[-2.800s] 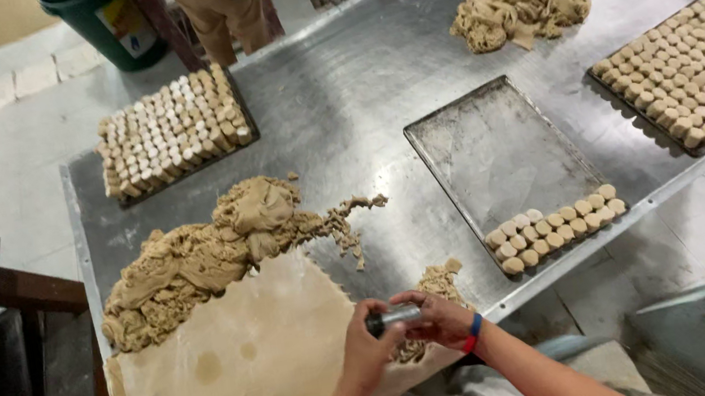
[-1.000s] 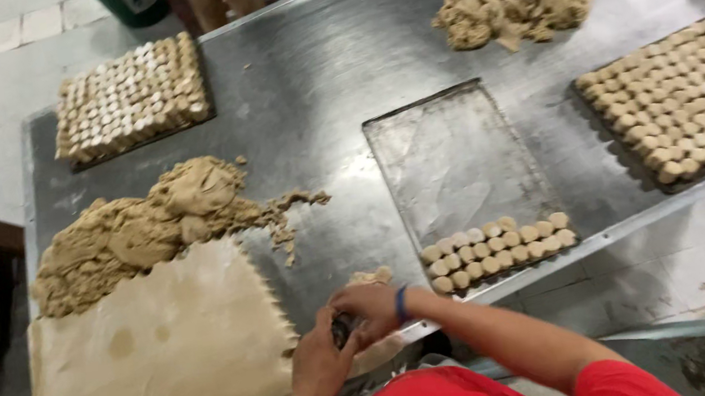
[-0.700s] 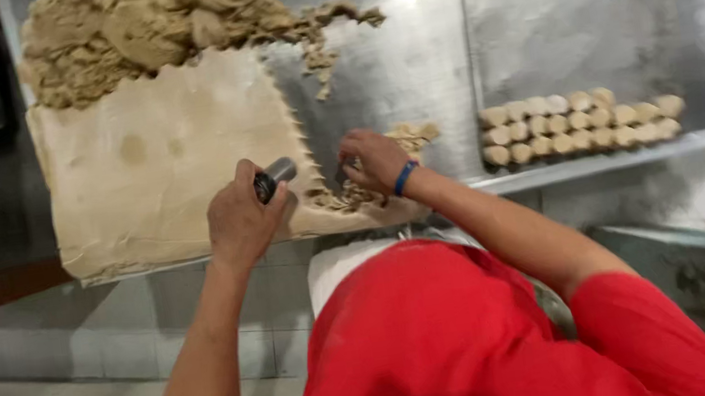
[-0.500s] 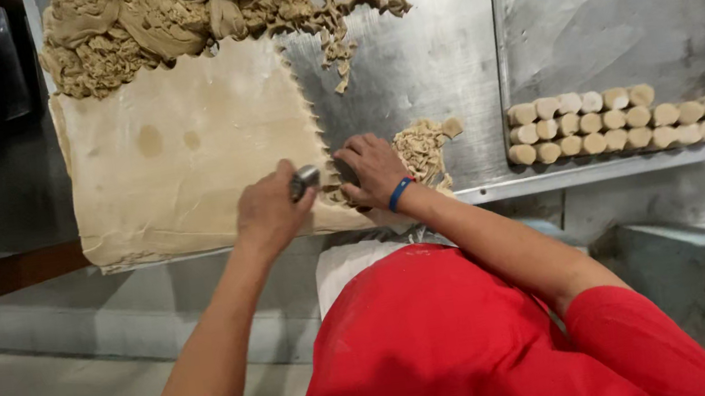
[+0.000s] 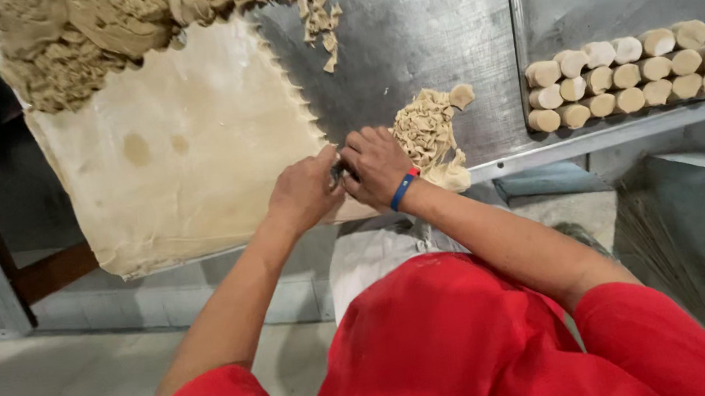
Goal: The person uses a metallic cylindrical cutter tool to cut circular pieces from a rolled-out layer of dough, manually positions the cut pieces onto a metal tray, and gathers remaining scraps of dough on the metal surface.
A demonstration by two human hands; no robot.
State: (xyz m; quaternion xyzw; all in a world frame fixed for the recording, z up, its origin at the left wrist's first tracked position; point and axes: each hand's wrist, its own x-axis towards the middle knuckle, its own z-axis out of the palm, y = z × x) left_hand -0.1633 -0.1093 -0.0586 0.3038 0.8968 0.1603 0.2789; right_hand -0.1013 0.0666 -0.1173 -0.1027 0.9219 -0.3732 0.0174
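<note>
So since a moment ago both hands have closed in together at the scalloped edge of the dough sheet [image 5: 184,157], left hand [image 5: 304,192] clenched round the small metal cutter [image 5: 338,171], right hand [image 5: 377,164] fingertips pinching at it, scrap pile [image 5: 430,133] just beyond the right fingers.

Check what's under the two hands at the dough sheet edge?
Both hands, left hand and right hand, meet over the near edge of the flat dough sheet, which lies on the metal table. A bit of metal shows between them; the rest is covered.
</note>
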